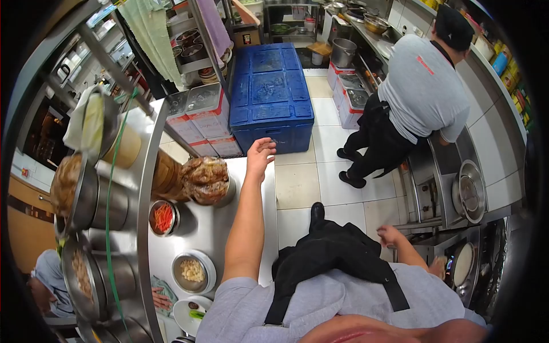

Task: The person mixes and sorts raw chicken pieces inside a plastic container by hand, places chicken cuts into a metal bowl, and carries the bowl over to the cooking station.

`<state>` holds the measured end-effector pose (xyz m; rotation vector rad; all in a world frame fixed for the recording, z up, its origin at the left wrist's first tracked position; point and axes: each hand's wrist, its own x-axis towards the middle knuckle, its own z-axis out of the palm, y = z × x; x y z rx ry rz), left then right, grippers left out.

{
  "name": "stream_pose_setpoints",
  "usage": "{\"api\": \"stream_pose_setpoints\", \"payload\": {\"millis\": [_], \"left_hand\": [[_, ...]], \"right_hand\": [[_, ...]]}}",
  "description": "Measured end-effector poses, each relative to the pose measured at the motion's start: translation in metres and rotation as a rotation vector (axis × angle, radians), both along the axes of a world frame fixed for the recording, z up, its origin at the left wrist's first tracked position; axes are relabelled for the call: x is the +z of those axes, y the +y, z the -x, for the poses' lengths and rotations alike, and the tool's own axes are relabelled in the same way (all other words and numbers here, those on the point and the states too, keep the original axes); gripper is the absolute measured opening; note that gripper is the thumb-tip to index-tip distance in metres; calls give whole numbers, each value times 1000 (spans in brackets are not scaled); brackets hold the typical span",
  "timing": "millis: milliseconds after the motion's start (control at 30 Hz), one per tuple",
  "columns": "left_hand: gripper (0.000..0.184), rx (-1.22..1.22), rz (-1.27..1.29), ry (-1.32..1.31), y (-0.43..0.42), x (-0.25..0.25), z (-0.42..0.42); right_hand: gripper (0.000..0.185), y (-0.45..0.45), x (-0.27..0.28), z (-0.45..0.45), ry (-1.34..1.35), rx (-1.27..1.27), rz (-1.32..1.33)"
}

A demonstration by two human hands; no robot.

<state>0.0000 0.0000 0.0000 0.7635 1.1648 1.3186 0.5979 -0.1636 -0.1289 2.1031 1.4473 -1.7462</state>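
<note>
The person's left hand (261, 153) hung in the air by the far right corner of the steel surface (200, 237), its fingers loosely bent and a little apart, with nothing seen in its grasp. Seen from above, it came just in front of the near side of the blue chest (270, 86), which stood on the floor (297, 186) past the surface's far edge; whether the fingertips touched the chest could not be told.

The right hand (390, 234) was well apart from the surface, out beyond its right edge and near the cooker. Its fingers were curled and slightly blurred, so it could not be told how far they were closed or whether they had hold of anything. A pan (462, 264) with pale contents sat on the cooker.

Toward the far edge of the surface stood wrapped brown food (205, 180), left of the left forearm. Nearer, close to the left edge, a round container held red strips (163, 218). A bowl of pale pieces (192, 271) was farther along, and a plate with green pieces (196, 314) lay toward the near edge. Another person's hand (162, 298) rested on a cloth by the left edge. Beyond the right hand, a co-worker (426, 86) in a grey shirt stood with their back turned.
</note>
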Motion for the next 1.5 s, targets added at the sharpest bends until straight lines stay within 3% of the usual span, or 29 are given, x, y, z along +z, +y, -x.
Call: {"api": "stream_pose_setpoints", "payload": {"millis": [67,100,133,167,267,367,467,500,533,567,633,667,700,800,933,967,1033,1100,1133,1233,1333,1367,1433,1467,1500], "left_hand": [[40,84,-11,151,10,-8,-7],[36,119,-19,402,36,-46,49],[37,161,-86,615,59,-86,55],[38,200,3,845,77,-110,58],[33,176,145,1377,75,-129,47],[29,8,239,1468,70,-125,31],[27,90,184,1470,79,-117,26],[26,118,247,1459,83,-116,26],[26,145,311,1449,87,-118,26],[26,141,328,1448,90,-116,22],[29,244,340,1518,99,-104,10],[29,242,345,1519,102,-103,10],[30,260,355,1548,103,-105,9],[31,283,362,1591,110,-108,10],[30,287,364,1604,115,-114,15],[29,267,389,1590,114,-116,17],[25,244,428,1620,115,-127,24],[23,239,431,1664,120,-134,27],[22,235,451,1673,125,-136,30],[20,212,606,1620,152,-145,51],[17,223,850,1332,197,-171,97],[16,274,948,1132,216,-188,116],[15,570,1115,329,269,-213,151],[15,622,1121,160,302,-226,164],[14,606,1084,153,341,-237,173]], "right_hand": [[34,-34,-6,-63,-99,-157,16],[32,-46,-77,-30,-53,-273,148],[30,-43,-80,-61,-74,-378,167],[28,-31,-81,-79,-84,-481,186],[24,24,-71,-79,-212,-330,172],[21,87,-152,-73,-49,267,-87],[34,189,-152,-24,-87,717,-384],[43,241,-178,-5,-147,828,-292],[39,284,-144,30,-79,532,-207],[34,321,-142,49,10,481,-455],[21,402,-48,116,114,208,-98],[22,440,-31,131,84,309,-103],[25,468,-17,144,112,177,-108],[28,553,-15,168,107,181,-220],[24,625,-70,180,118,186,-151],[22,641,-94,173,48,388,-168],[24,657,-78,177,-29,394,9],[26,688,-94,162,-50,652,49],[27,713,-87,162,-43,565,110],[32,779,-46,163,23,185,96],[34,885,-75,132,11,-26,-77],[33,905,-77,131,-7,-25,-78],[32,944,-83,130,-12,63,10],[31,969,-85,126,-32,162,74],[31,990,-89,124,-22,196,98]]}}
